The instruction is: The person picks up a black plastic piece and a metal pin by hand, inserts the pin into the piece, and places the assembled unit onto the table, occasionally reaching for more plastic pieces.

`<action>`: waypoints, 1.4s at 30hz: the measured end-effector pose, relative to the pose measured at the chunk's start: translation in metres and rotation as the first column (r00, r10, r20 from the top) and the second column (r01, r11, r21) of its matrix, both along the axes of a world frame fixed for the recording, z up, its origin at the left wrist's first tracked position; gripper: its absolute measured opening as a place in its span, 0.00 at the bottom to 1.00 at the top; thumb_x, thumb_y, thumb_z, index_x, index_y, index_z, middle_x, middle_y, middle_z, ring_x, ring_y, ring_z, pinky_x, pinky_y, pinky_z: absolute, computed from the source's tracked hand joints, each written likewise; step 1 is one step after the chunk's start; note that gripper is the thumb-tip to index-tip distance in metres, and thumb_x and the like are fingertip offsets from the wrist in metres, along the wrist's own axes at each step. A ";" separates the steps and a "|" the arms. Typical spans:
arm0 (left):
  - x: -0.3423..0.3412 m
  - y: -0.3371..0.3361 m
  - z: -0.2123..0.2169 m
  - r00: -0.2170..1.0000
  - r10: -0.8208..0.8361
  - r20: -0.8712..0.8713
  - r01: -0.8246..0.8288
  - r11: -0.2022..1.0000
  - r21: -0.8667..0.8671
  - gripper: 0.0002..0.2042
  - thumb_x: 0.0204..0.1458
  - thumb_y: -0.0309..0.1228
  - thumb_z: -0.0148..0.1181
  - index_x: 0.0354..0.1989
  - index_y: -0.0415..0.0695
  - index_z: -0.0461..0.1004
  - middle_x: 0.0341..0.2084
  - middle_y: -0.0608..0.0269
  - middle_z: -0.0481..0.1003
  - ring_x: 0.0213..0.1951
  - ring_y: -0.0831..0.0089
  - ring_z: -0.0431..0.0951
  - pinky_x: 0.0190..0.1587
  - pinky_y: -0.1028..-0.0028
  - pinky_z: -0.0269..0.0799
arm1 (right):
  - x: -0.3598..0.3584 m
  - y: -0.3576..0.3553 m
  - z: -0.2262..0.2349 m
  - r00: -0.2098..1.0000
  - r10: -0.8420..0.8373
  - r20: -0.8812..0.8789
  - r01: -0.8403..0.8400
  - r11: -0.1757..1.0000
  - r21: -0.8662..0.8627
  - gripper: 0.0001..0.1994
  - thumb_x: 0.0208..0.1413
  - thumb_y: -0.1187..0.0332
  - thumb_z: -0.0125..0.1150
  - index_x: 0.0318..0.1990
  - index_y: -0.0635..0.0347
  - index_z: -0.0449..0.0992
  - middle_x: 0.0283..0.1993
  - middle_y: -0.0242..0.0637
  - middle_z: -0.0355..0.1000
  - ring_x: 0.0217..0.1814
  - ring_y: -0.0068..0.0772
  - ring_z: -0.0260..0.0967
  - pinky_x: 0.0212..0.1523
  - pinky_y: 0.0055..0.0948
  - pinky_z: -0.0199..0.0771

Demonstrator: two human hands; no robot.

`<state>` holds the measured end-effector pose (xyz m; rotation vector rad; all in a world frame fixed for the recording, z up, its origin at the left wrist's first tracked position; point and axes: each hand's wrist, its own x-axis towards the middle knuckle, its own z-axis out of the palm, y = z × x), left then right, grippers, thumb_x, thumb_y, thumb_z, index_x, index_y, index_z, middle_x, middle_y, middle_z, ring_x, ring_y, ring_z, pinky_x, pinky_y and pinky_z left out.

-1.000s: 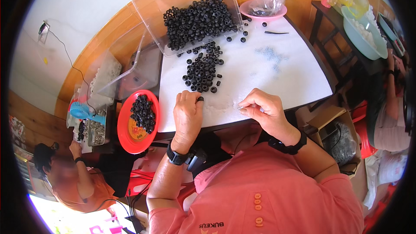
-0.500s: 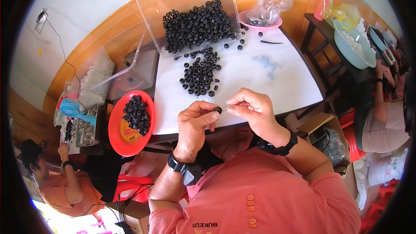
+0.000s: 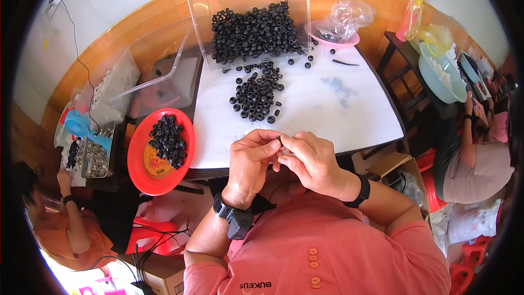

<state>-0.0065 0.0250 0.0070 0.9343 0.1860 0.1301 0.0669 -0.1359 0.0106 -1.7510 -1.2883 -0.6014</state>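
Black bead (image 3: 280,140) pinched in left hand (image 3: 251,158), right hand (image 3: 314,161) against it, grip unclear, round holed beads (image 3: 254,97) beyond

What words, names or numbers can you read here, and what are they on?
I won't copy out lettering, but here is where it stands:
Coral shirt: one short line of dark capitals, upside down, clear enough to read.
Red plate: printing on its orange bottom, too small and blurred.
White sack at right: reddish print, too blurred.
I can make out no readable numbers.

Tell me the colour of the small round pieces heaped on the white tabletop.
The pieces are black; clearest in head view.
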 end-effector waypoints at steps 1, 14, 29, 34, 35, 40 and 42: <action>-0.001 0.002 0.001 0.999 0.038 -0.024 -0.037 0.998 0.041 0.07 0.58 0.20 0.59 0.43 0.31 0.76 0.32 0.56 0.79 0.30 0.72 0.78 0.26 0.76 0.73 | 0.001 0.000 0.003 0.973 0.091 -0.210 -0.095 0.995 -0.012 0.13 0.53 0.71 0.69 0.46 0.60 0.76 0.31 0.38 0.72 0.29 0.37 0.73 0.28 0.31 0.71; 0.007 0.021 -0.014 0.981 0.174 0.083 -0.180 0.981 0.068 0.10 0.58 0.20 0.59 0.47 0.30 0.75 0.32 0.53 0.78 0.32 0.70 0.77 0.31 0.73 0.72 | 0.093 0.058 0.019 0.926 -0.368 -0.086 0.218 0.707 -0.673 0.11 0.49 0.59 0.67 0.29 0.57 0.80 0.28 0.43 0.77 0.34 0.51 0.76 0.33 0.48 0.71; 0.005 0.019 -0.015 0.984 0.143 0.108 -0.152 0.985 0.079 0.10 0.58 0.19 0.59 0.47 0.31 0.77 0.31 0.59 0.77 0.30 0.74 0.76 0.31 0.75 0.73 | 0.082 0.030 0.027 0.972 -0.198 -0.127 0.078 0.779 -0.622 0.08 0.53 0.65 0.64 0.34 0.58 0.76 0.28 0.43 0.76 0.33 0.52 0.75 0.32 0.46 0.70; 0.005 0.012 -0.011 0.989 0.137 0.051 -0.143 0.976 0.165 0.10 0.59 0.19 0.57 0.47 0.30 0.76 0.34 0.55 0.78 0.33 0.71 0.77 0.32 0.72 0.73 | 0.063 -0.004 0.030 0.920 -0.196 -0.339 -0.023 0.837 -0.546 0.08 0.55 0.64 0.63 0.36 0.59 0.75 0.30 0.43 0.77 0.35 0.50 0.76 0.35 0.43 0.72; 0.003 0.004 -0.007 0.989 0.130 0.076 -0.143 0.966 0.217 0.10 0.59 0.19 0.57 0.47 0.30 0.77 0.34 0.55 0.78 0.33 0.71 0.77 0.32 0.73 0.73 | 0.058 -0.008 0.028 0.903 -0.144 -0.405 -0.065 0.885 -0.460 0.09 0.56 0.64 0.63 0.36 0.59 0.74 0.29 0.43 0.77 0.34 0.49 0.76 0.35 0.42 0.71; 0.022 -0.018 -0.002 0.997 -0.003 0.072 0.002 1.000 0.013 0.09 0.60 0.20 0.57 0.47 0.31 0.76 0.33 0.57 0.78 0.32 0.72 0.77 0.31 0.74 0.73 | 0.047 -0.017 0.022 0.863 -0.026 -0.505 -0.087 0.976 -0.198 0.05 0.58 0.73 0.62 0.36 0.62 0.71 0.25 0.36 0.71 0.26 0.29 0.68 0.30 0.29 0.68; 0.029 -0.018 -0.010 0.998 -0.011 0.064 0.012 1.000 -0.011 0.09 0.61 0.20 0.56 0.48 0.32 0.76 0.34 0.55 0.78 0.33 0.71 0.77 0.31 0.73 0.74 | 0.048 -0.018 0.023 0.871 -0.032 -0.490 -0.064 0.982 -0.179 0.06 0.57 0.72 0.62 0.36 0.62 0.71 0.25 0.39 0.71 0.26 0.37 0.70 0.29 0.33 0.68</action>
